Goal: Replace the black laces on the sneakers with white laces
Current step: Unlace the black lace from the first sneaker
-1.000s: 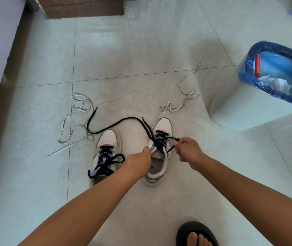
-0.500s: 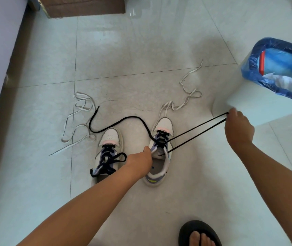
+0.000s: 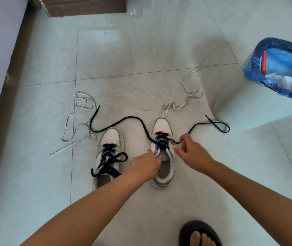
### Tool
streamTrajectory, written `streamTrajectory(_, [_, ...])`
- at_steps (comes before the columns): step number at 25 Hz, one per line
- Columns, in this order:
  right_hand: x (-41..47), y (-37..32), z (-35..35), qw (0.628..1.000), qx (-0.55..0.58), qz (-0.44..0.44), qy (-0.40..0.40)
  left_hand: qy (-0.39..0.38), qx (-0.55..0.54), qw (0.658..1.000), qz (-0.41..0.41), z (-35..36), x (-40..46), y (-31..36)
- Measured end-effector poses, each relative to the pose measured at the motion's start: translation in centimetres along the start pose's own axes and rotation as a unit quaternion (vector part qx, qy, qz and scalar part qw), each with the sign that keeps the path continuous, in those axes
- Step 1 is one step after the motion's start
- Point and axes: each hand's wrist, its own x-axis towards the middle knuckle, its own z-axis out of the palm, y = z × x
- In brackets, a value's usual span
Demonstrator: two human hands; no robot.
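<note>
A pale tiled floor [image 3: 141, 50] carries everything. Two sneakers stand side by side on it, toes pointing away: the left sneaker [image 3: 108, 157] laced in black, the right sneaker [image 3: 162, 162] partly unlaced. Its black lace [image 3: 124, 119] trails over the tiles to both sides, one end curving left, the other looping right beside the bin [image 3: 266, 96]. One white lace [image 3: 81, 121] lies tangled left of the sneakers, another white lace [image 3: 186, 102] beyond the right sneaker's toe. A cardboard box [image 3: 86, 5] sits at the far edge, and a foot in a black sandal [image 3: 199, 234] rests nearest.
</note>
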Motion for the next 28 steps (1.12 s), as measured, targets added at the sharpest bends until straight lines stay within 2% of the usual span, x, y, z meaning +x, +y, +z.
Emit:
streamTrajectory(3, [-0.5, -1.7, 2.2, 0.997, -0.062, -0.039, -0.032, 0.06, -0.042, 0.997, -0.005, -0.9, 1.2, 0.6])
streamTrajectory(6, [0.4, -2.5, 2.3, 0.989, -0.138, -0.049, -0.023, 0.071, -0.062, 0.995, 0.018, -1.6, 1.5, 0.7])
streamTrajectory(16, [-1.6, 2.4, -0.2, 0.995, -0.073, -0.07, -0.013, 0.138, -0.065, 0.987, 0.058, -1.2, 0.2, -2.7])
streamTrajectory(21, [-1.3, 2.2, 1.0, 0.993, -0.103, -0.055, -0.025, 0.12, -0.113, 0.983, 0.079, 0.0, 0.2, -0.2])
streamTrajectory(26, [-0.9, 1.3, 1.3, 0.993, -0.1, -0.057, -0.018, 0.054, -0.294, 0.953, -0.045, -0.9, 2.0, 0.9])
streamTrajectory(28, [-0.9, 1.3, 1.3, 0.992, -0.107, -0.06, -0.02, 0.025, -0.305, 0.951, -0.045, -1.5, 2.7, 0.8])
